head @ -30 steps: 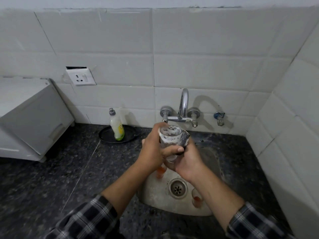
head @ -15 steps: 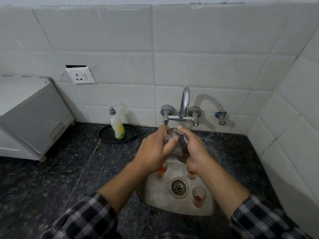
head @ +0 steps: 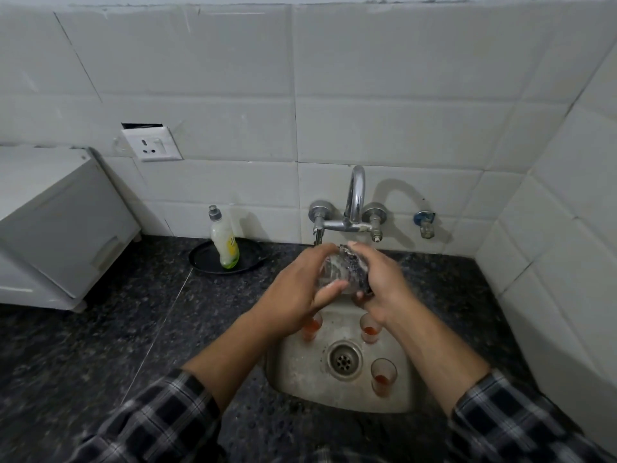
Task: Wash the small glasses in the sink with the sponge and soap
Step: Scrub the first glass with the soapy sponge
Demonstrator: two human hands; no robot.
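Note:
Above the steel sink (head: 297, 372), my left hand (head: 293, 295) grips a small soapy glass (head: 332, 270) tipped on its side. My right hand (head: 380, 289) holds a dark sponge (head: 355, 270) pressed against the glass's right side. Three small glasses with reddish residue stand in the sink: one (head: 312, 327) at the back left, partly behind my left hand, one (head: 369, 327) at the back right, and one (head: 383, 375) to the right of the drain (head: 344, 360). The soap bottle (head: 224, 243) stands on a black plate (head: 203, 259) left of the tap.
A chrome tap (head: 354, 208) is mounted on the tiled wall above the sink, with a small valve (head: 424, 222) to its right. A white appliance (head: 50, 225) sits on the dark granite counter (head: 100, 345) at the left. A tiled side wall closes in the right.
The glass went from upright with its mouth facing me to tipped sideways. My right hand shifted from under the glass to its right side with the sponge. Both hands dropped slightly toward the sink.

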